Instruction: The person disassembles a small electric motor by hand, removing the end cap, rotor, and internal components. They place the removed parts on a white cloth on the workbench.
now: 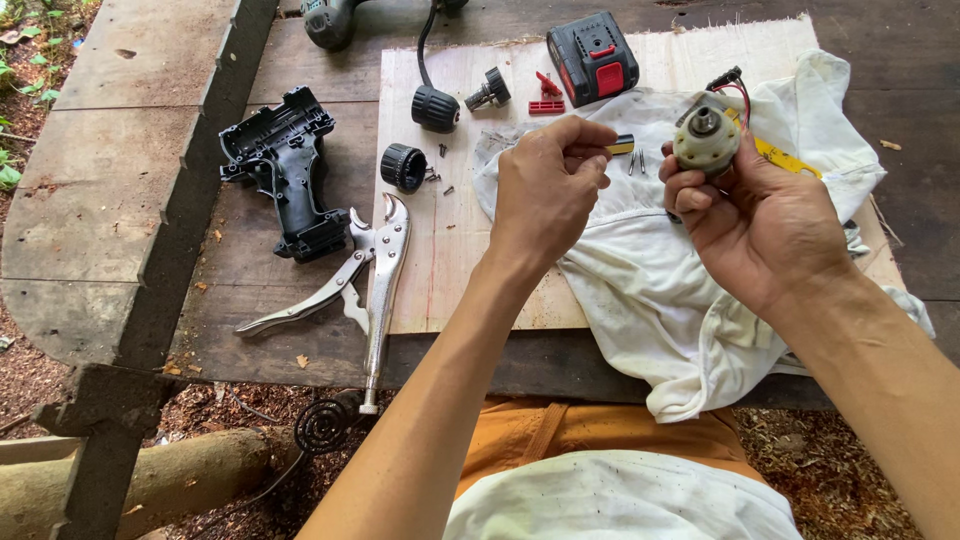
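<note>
My right hand [765, 215] grips a small round electric motor [706, 138], its shaft end facing up, with red and black wires trailing behind it. My left hand [548, 185] pinches a small yellow and black part [622, 145] just left of the motor, not touching it. Both hands hover over a dirty white cloth [650, 290] spread on a plywood board [440, 260]. Two small metal pins [636, 162] lie on the cloth between the hands.
Left of the board lie a black drill housing half [285, 165] and locking pliers [370, 275]. On the board: a black ring [403, 166], a chuck [435, 107], a gear part [488, 92], red clips [546, 95], loose screws, a black and red battery pack [593, 56].
</note>
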